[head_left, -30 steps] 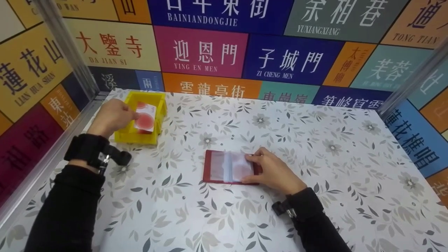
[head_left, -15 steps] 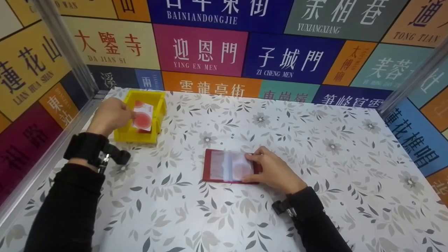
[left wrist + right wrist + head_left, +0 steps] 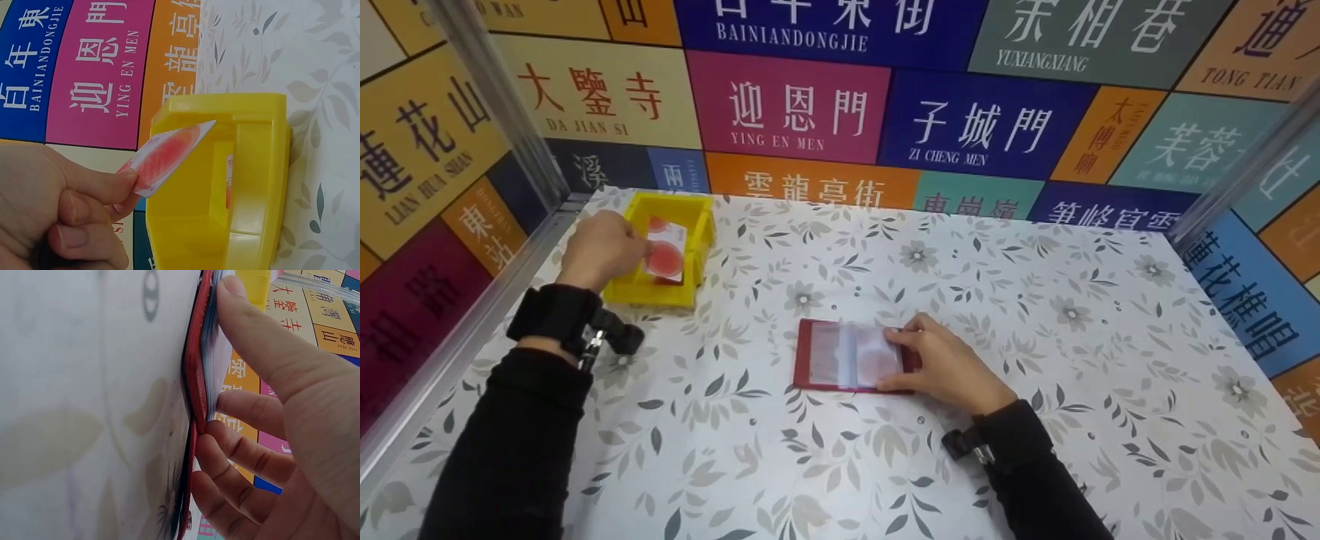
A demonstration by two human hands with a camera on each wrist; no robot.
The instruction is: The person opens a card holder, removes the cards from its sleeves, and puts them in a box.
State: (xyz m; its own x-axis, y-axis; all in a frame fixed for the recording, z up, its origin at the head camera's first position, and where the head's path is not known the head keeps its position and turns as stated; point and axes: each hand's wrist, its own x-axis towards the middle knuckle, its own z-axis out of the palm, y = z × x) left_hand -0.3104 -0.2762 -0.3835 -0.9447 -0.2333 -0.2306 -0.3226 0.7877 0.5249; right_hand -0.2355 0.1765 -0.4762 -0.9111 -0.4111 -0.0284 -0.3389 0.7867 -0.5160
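Note:
Over the yellow bin [image 3: 701, 240], my left hand [image 3: 604, 249] pinches a white card [image 3: 665, 259] printed with a red circle, between thumb and index finger. In the left wrist view the card [image 3: 169, 154] is tilted above the opening. Part of another card [image 3: 229, 180] shows inside the bin. A red card holder [image 3: 804, 354] with clear sleeves lies spread on the table. My right hand [image 3: 949, 367] holds its right side, thumb and index finger on the sleeve. A pinkish print shows through that sleeve. In the right wrist view the other fingers curl at the red cover [image 3: 194, 365].
The table [image 3: 1035, 450] wears a white cloth printed with grey leaves and flowers. Coloured panels with lettering [image 3: 791, 105] form the back and side walls. A clear post [image 3: 510, 97] stands at the left corner, near my left arm.
My left wrist and forearm have shifted slightly to the right, and the card has tipped a little. The right hand and the card holder stay in place.

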